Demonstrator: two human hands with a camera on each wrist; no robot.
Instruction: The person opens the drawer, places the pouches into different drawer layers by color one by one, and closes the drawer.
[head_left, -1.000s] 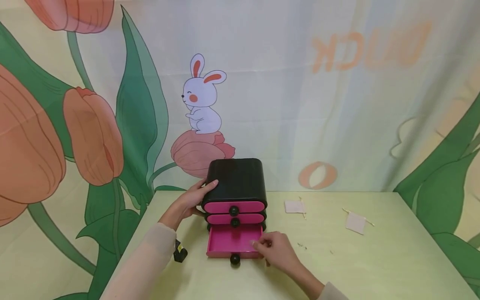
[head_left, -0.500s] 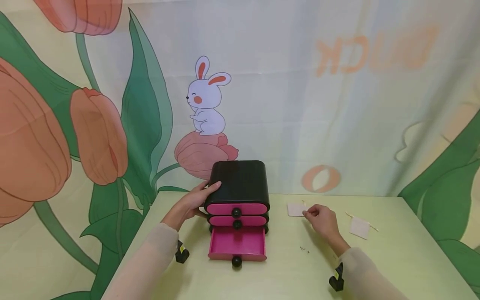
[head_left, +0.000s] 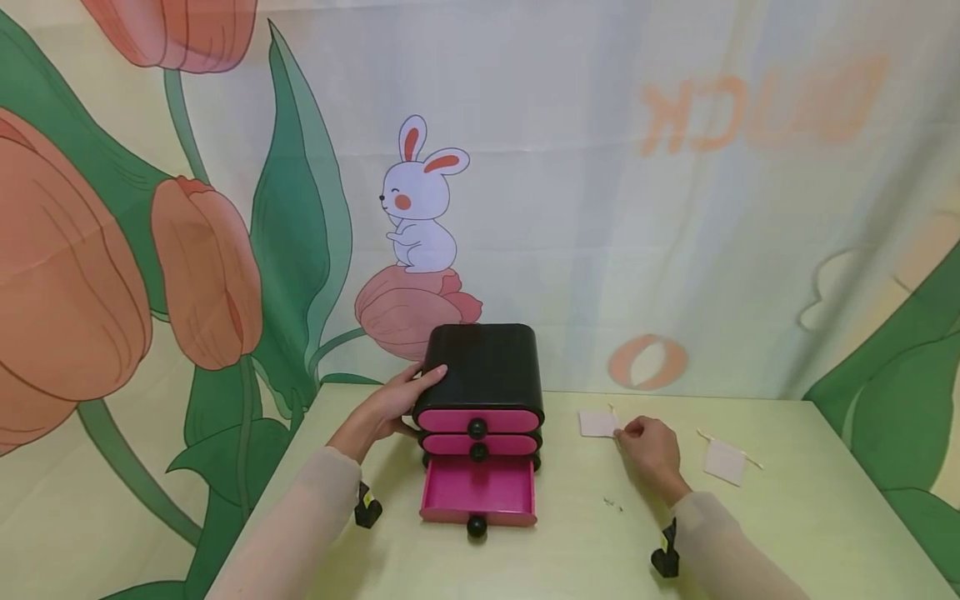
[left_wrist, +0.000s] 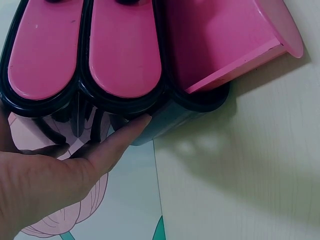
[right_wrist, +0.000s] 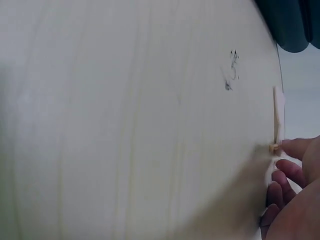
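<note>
A black chest (head_left: 483, 362) with three pink drawers stands near the table's back edge. Its bottom drawer (head_left: 478, 487) is pulled out and looks empty. My left hand (head_left: 405, 398) lies against the chest's left side, thumb up on the top; in the left wrist view the thumb (left_wrist: 120, 137) lies straight along the black wall (left_wrist: 165, 117). To the right of the chest, my right hand (head_left: 643, 442) has its curled fingers at the right edge of a small white pouch (head_left: 597, 423). In the right wrist view the fingertips (right_wrist: 295, 150) pinch the pouch (right_wrist: 278, 107) at its cord end.
A second small white pouch (head_left: 724, 462) lies further right on the pale green table (head_left: 787, 533). A few dark specks (head_left: 612, 502) lie in front of my right hand. A printed curtain hangs right behind the table.
My right hand left the open drawer, crossed to the right and reached the near pouch, where it now pinches the edge. The left hand stayed on the chest.
</note>
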